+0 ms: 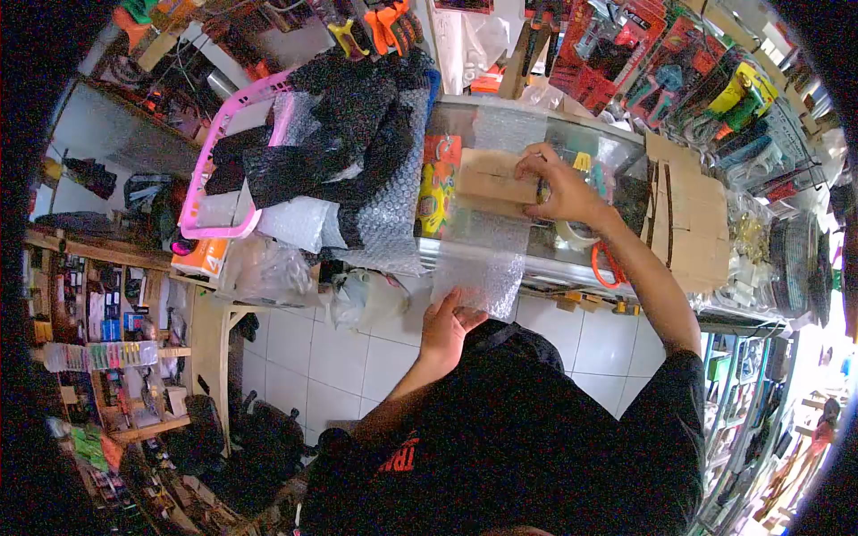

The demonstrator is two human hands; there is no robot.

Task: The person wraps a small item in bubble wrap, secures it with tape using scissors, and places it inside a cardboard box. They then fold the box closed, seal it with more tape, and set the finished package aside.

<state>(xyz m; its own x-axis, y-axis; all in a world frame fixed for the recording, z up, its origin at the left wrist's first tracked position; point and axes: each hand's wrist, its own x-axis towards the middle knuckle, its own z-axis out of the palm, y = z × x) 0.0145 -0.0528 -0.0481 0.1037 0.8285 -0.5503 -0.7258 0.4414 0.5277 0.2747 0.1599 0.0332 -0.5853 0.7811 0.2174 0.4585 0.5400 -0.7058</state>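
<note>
A flat brown cardboard box (493,181) lies on a strip of bubble wrap (483,246) on the glass counter. My right hand (563,189) is closed on the box's right end, thumb at the near side and fingers at the far side. At the counter's front edge my left hand (444,329) holds the near end of the bubble wrap, which hangs over the edge. Just right of the box, a roll of tape (576,236) is partly hidden by my right arm. Orange scissor-like handles (608,265) lie nearer the edge.
A pink basket (198,183) with black wrapped items and more bubble wrap (393,219) stands on the left. Stacked cardboard pieces (697,214) are at the right. Packaged tools (666,89) hang behind the counter. Below is a tiled floor (340,353).
</note>
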